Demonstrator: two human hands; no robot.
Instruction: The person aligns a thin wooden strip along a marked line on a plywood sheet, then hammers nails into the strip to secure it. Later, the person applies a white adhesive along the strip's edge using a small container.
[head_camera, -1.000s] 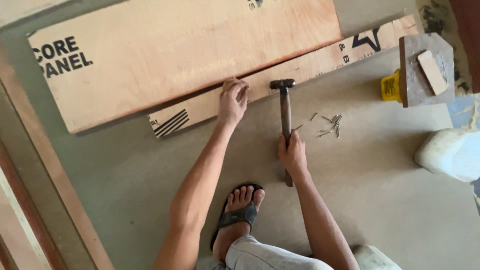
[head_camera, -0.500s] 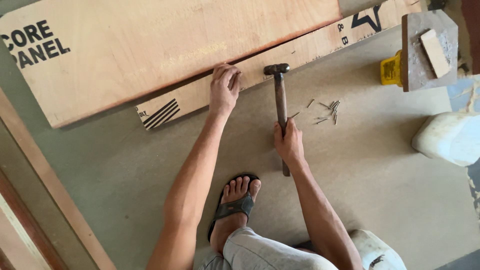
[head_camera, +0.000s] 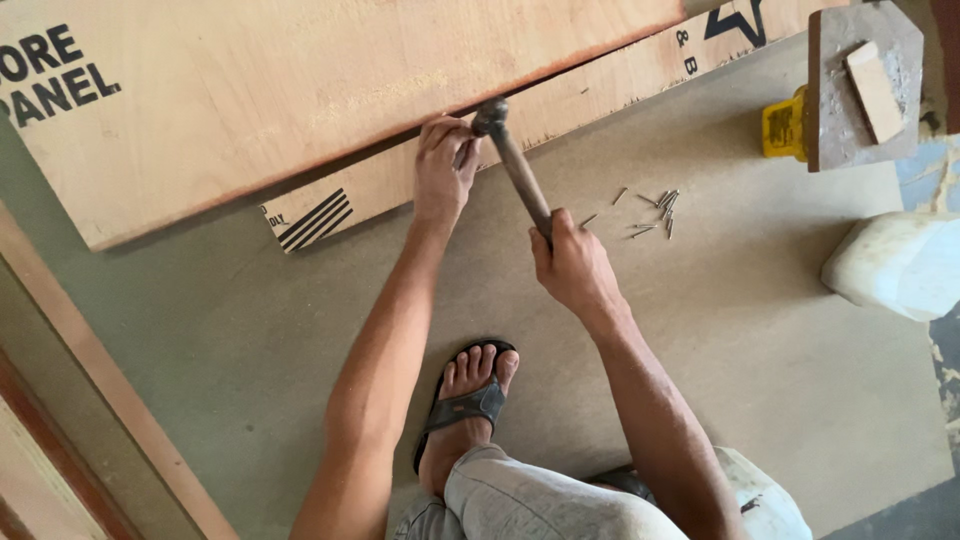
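A person's right hand (head_camera: 575, 265) grips a hammer (head_camera: 512, 160), its head beside the left hand (head_camera: 443, 170), whose fingers pinch at a plywood strip (head_camera: 600, 85); nails (head_camera: 650, 212) lie near the hammer.

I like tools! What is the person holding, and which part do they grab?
The right hand grips a hammer low on its handle. The left hand presses on the wooden strip; whether it pinches a nail cannot be told.

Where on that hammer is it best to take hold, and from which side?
Low on the hammer handle, away from the metal head, coming from the near side. The right hand holds it there now; the long shaft points toward the person, and the head sits by the left hand.
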